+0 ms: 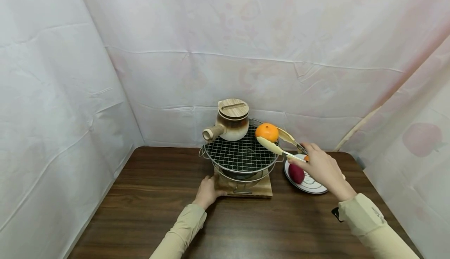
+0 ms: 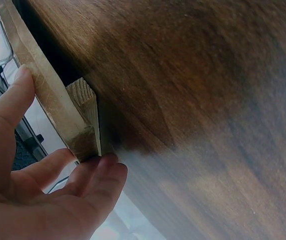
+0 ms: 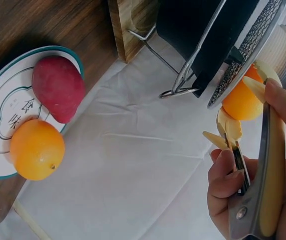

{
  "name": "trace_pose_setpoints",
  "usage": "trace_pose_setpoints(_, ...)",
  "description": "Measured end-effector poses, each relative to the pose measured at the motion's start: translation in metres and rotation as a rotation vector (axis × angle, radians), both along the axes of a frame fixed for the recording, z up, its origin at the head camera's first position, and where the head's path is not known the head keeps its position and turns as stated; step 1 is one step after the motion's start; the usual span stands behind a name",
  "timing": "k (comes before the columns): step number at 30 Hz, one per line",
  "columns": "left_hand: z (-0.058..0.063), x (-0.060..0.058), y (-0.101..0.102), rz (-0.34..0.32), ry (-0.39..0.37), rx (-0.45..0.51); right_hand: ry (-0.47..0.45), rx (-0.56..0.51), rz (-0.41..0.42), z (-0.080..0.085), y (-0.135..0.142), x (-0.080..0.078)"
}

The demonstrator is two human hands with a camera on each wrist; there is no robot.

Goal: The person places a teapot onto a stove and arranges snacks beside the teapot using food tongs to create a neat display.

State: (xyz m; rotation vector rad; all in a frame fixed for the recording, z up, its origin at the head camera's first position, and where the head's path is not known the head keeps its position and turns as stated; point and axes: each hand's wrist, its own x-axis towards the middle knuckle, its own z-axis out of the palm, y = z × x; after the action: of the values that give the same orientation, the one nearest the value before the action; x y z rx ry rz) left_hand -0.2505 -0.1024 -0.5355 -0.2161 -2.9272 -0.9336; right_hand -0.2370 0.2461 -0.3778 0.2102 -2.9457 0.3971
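My right hand holds a pair of tongs with cream scalloped tips and metal arms. The tips lie on either side of a mandarin at the right rim of the round wire grill; whether the fruit touches the mesh I cannot tell. With my left hand I grip the front left corner of the wooden board under the grill stove, thumb on its front edge and fingertips at its side. A lidded clay teapot stands on the back left of the mesh, its side handle pointing left.
Right of the stove, a white plate with a dark rim carries a dark red, tapering sweet-potato-like item and another orange fruit. The brown wooden table is bordered by pale cloth at the back and sides.
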Motion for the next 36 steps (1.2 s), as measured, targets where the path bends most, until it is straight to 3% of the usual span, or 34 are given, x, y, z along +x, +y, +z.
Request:
trace_pose_setpoints(8,-0.001,0.001,-0.001,-0.012,0.040,-0.012,-0.002,0.000,-0.005,-0.003,-0.005,-0.006)
trace_pose_setpoints(36,-0.002,-0.002,-0.001,-0.003,-0.010,-0.007,0.000,0.001,-0.001,-0.008,-0.017,-0.020)
